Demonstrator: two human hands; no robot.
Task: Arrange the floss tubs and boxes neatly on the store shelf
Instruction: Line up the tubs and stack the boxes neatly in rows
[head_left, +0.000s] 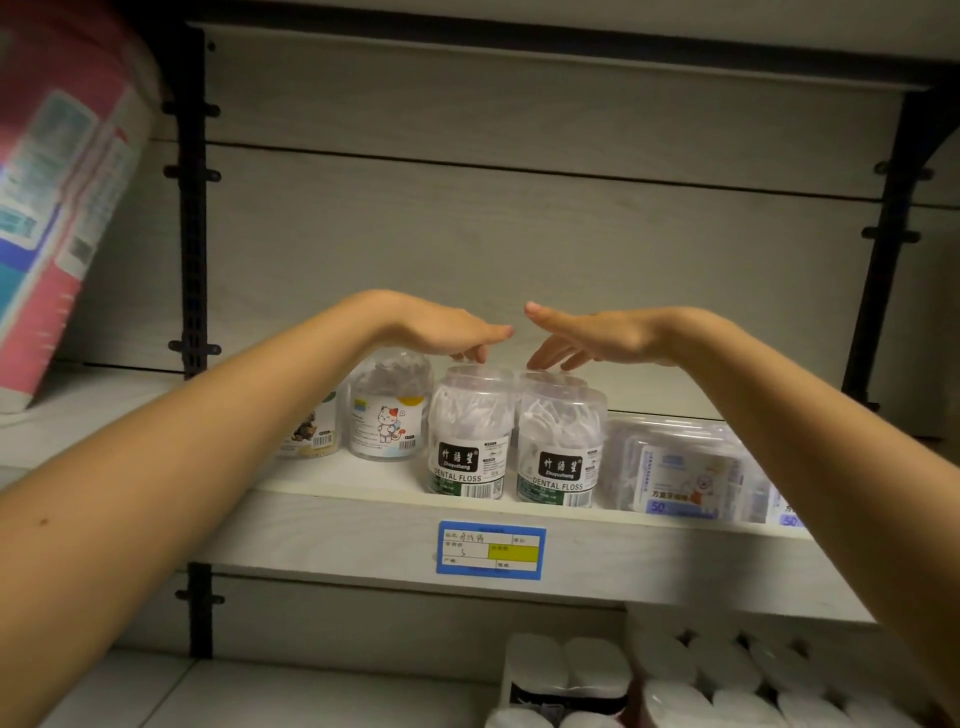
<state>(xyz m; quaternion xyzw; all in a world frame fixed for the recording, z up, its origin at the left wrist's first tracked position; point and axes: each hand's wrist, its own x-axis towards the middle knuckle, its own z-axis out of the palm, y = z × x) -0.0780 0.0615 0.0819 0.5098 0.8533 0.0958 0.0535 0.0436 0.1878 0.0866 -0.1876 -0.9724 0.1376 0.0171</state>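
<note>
Two clear floss tubs with black "DENTAL FLOSS" labels stand side by side at the shelf's front edge: the left tub (469, 434) and the right tub (561, 447). Another tub hides behind the right one. My left hand (441, 330) hovers palm down, its fingertips touching the left tub's lid. My right hand (587, 335) reaches in from the right, with straight fingers pointing down at the lids of the right tubs. A cat-label tub (389, 410) and a partly hidden tub (311, 431) stand further left. Clear floss boxes (675, 467) lie to the right.
The white shelf (363, 525) carries a blue price tag (491, 550) on its front lip. A pink and blue pack (57, 197) leans at the far left. Tissue rolls (701, 670) fill the lower shelf. Black brackets frame the back panel.
</note>
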